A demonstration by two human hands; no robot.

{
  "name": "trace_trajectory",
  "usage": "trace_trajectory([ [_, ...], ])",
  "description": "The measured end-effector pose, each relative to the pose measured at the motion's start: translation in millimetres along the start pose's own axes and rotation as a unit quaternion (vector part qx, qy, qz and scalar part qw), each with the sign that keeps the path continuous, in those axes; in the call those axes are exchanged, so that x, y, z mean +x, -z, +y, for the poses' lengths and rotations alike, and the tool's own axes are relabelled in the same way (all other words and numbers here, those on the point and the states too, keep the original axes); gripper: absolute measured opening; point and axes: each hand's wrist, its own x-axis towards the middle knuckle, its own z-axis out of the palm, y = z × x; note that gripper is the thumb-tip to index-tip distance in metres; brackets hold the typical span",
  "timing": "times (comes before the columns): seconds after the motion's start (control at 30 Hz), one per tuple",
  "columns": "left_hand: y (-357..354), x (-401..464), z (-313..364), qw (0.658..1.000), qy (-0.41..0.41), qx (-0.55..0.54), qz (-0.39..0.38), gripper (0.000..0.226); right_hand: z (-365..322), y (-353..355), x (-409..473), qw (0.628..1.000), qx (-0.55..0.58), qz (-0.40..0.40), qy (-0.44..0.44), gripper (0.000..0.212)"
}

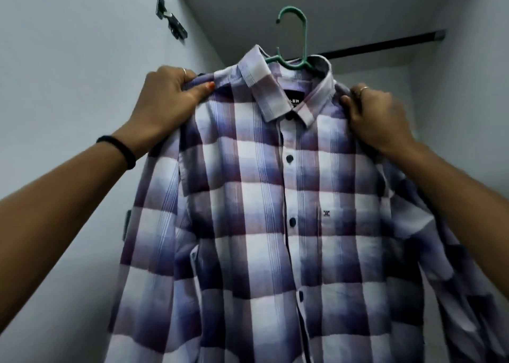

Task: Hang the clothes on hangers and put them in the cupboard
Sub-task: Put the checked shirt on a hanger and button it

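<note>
L to R: cupboard's L inner wall [82,87] w/ a metal hinge [171,21] screwed near its top edge. L hand [168,98], black band on the wrist and ring on one finger, is curled round the shirt's shoulder seam, thumb pressed on the front of the cloth. Checked shirt [275,211], purple/white w/ dark buttons, is held up in front of the open cupboard, front facing the camera, collar at top, buttoned placket running straight down; long axis vertical, hem out of frame at the bottom. Sleeves hang down at both sides. Green plastic hanger [298,37] sits inside the collar, its neck upright, hook on top w/ the open end curling to the L; hook is free in the air, not on the rail. Dark rail [385,45] runs behind the collar, rising to the R. R hand [377,117], also ringed, grips the other shoulder, fingers wrapped into the fabric. R cupboard wall [468,87] behind it.
</note>
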Motion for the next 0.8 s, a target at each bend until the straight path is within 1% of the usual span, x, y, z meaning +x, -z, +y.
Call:
trace_trajectory([
  [0.03,-10.1,16.3,-7.5,1.000,0.004,0.000,0.018,0.032,2.6,-12.6,17.3,1.000,-0.013,-0.023,0.003,0.037],
  [0.1,-30.0,48.0,-24.9,0.999,0.014,-0.002,0.050,0.031,8.1,-41.2,47.6,0.997,-0.030,-0.074,-0.006,0.051],
  [0.2,-58.9,93.1,-53.3,0.996,0.029,-0.003,0.089,0.033,14.0,-87.4,71.7,0.994,-0.038,-0.100,-0.010,0.058],
  [0.3,-89.4,124.6,-73.0,0.996,0.037,0.017,0.076,0.034,20.3,-132.3,73.4,0.995,-0.033,-0.097,-0.019,0.056],
  [0.4,-130.6,134.8,-80.5,0.997,0.041,0.030,0.057,0.029,29.1,-175.6,63.2,0.991,-0.049,-0.120,-0.024,0.053],
  [0.5,-182.4,141.1,-87.5,0.998,0.048,0.027,0.039,0.029,42.7,-212.5,48.2,0.988,-0.054,-0.145,-0.023,0.047],
  [0.57,-215.7,143.3,-91.4,0.998,0.049,0.031,0.024,0.027,52.6,-228.3,36.8,0.982,-0.070,-0.172,-0.025,0.048],
  [0.67,-261.9,143.1,-93.1,0.997,0.065,0.042,0.023,0.027,71.9,-243.2,23.0,0.974,-0.080,-0.211,-0.027,0.051],
  [0.8,-303.4,143.9,-89.5,0.994,0.072,0.078,0.024,0.027,101.6,-254.8,9.4,0.960,-0.118,-0.255,0.001,0.050],
])
